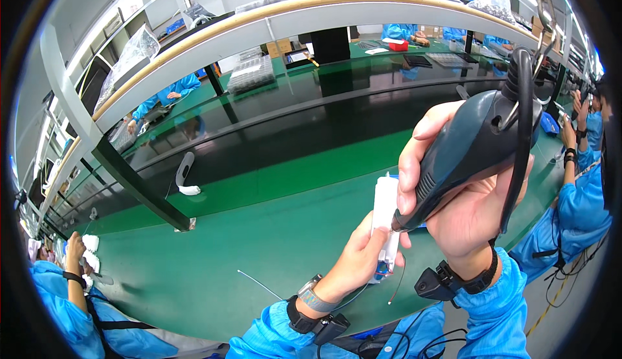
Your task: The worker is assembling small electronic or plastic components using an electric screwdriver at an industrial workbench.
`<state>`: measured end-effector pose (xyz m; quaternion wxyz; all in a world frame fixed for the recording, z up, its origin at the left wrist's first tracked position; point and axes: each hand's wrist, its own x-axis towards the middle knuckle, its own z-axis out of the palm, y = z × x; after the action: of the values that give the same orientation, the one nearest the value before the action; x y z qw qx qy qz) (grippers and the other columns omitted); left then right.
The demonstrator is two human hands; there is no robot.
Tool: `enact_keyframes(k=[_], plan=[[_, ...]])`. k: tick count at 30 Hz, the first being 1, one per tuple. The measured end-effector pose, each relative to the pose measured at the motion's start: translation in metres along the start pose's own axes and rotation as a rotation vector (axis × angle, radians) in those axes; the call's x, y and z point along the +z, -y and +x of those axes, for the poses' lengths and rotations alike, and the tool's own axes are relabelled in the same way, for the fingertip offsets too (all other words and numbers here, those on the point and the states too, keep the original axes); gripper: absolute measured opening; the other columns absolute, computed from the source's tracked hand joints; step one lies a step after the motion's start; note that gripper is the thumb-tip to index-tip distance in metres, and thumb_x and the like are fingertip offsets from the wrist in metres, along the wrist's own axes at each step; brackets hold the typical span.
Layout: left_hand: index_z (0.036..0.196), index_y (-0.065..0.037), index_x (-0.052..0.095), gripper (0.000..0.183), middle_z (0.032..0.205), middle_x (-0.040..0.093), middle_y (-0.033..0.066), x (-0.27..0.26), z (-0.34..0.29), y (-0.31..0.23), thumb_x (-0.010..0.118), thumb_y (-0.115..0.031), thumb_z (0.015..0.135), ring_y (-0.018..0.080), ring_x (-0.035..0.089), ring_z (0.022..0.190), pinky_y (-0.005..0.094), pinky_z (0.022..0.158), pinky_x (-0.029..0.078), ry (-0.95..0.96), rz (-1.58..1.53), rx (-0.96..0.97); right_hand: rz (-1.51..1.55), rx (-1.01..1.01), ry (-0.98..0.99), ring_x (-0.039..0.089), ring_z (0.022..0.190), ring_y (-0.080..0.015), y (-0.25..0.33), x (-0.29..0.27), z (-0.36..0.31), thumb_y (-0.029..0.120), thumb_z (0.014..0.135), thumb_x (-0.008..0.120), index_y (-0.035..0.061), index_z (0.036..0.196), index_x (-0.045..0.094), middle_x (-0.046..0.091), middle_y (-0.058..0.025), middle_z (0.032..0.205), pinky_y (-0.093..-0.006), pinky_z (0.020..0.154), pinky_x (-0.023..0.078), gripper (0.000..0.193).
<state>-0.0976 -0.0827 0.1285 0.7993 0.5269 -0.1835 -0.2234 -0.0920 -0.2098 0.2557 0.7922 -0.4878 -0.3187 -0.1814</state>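
Note:
My right hand (pixel 461 224) is wrapped round a dark teal electric screwdriver (pixel 461 144), which hangs by a metal hook and has a thick black cable. Its tip points down and left, meeting a long white plastic housing (pixel 384 205) beside my left thumb. My left hand (pixel 353 255) grips that housing upright above the green table (pixel 259 229). At the housing's lower end, thin wires (pixel 383 269) and a bit of blue show. The exact spot under the screwdriver tip is too small to make out.
A curved white part (pixel 186 175) lies on the table at left. A dark conveyor belt (pixel 291 110) runs behind, below a raised shelf (pixel 259 19) on a slanted post (pixel 139 181). Co-workers in blue sleeves sit at left (pixel 55 288) and right (pixel 570 210).

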Motion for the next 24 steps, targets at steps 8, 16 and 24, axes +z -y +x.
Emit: enact_keyframes(k=[8, 16, 24], plan=[[0.134, -0.005, 0.039, 0.033, 0.099, 0.062, 0.0096, 0.0, -0.002, 0.0, 0.028, -0.02, 0.107, 0.0142, 0.064, 0.071, 0.0259, 0.062, 0.053, -0.009, 0.034, -0.013, -0.014, 0.018, 0.004, 0.056, 0.049, -0.0162, -0.003, 0.002, -0.002, 0.082, 0.089, 0.022, -0.0039, 0.104, 0.049, 0.058, -0.0149, 0.067, -0.027, 0.044, 0.048, 0.091], [0.131, -0.005, 0.041, 0.03, 0.097, 0.06, 0.0083, -0.002, -0.002, -0.002, 0.029, -0.021, 0.107, 0.0139, 0.063, 0.071, 0.026, 0.065, 0.053, -0.014, 0.063, -0.032, 0.094, 0.021, -0.036, 0.054, 0.045, -0.0155, -0.016, 0.009, -0.001, 0.082, 0.088, 0.025, -0.0021, 0.098, 0.049, 0.055, -0.0121, 0.062, -0.0255, 0.04, 0.046, 0.088], [0.131, -0.005, 0.041, 0.03, 0.097, 0.061, 0.0087, 0.007, -0.003, -0.006, 0.03, -0.021, 0.108, 0.0137, 0.063, 0.073, 0.0261, 0.066, 0.053, -0.021, 0.069, -0.044, 0.091, 0.036, 0.036, 0.055, 0.046, -0.0174, -0.013, -0.005, -0.003, 0.087, 0.083, 0.027, -0.0034, 0.098, 0.05, 0.056, -0.0136, 0.062, -0.0271, 0.039, 0.046, 0.095]])
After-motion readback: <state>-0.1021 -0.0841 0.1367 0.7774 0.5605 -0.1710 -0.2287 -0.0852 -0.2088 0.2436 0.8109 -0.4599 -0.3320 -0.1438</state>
